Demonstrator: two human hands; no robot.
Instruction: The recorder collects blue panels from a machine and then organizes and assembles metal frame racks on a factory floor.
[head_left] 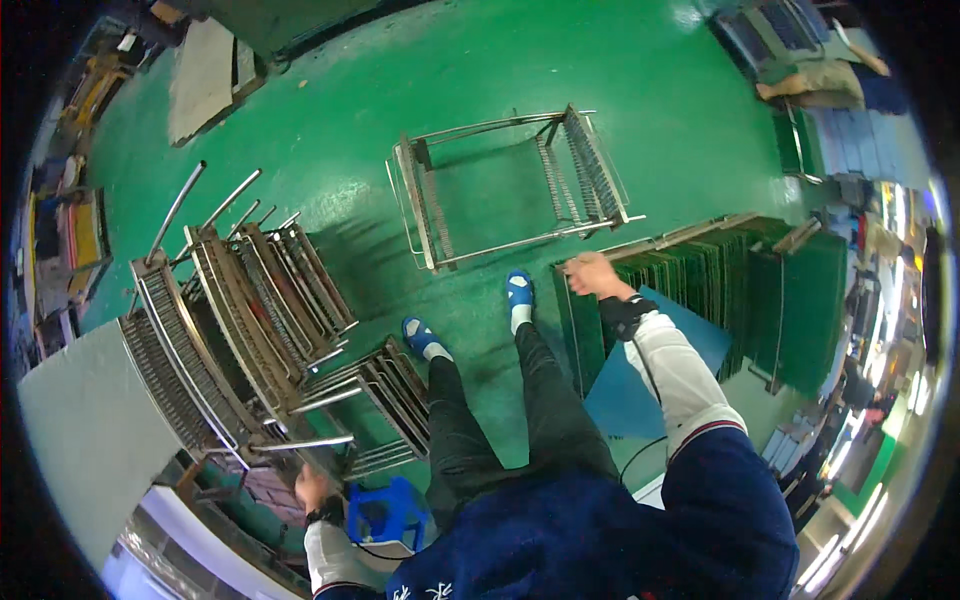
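Observation:
My right hand is at the near-left corner of a rack packed with upright green boards, its fingers curled in at the rack's edge. What they grip, if anything, does not show. A flat blue sheet leans against these boards under my right forearm. My left hand hangs low on the left, beside the slotted metal racks; its fingers are too small and dark to read. An unloaded metal rack with slotted sides stands on the green floor ahead of my feet.
A blue plastic stool stands by my left leg. Bars of a smaller rack stick out near my left foot. Grey panels lie at the far left. Another person is at the far right.

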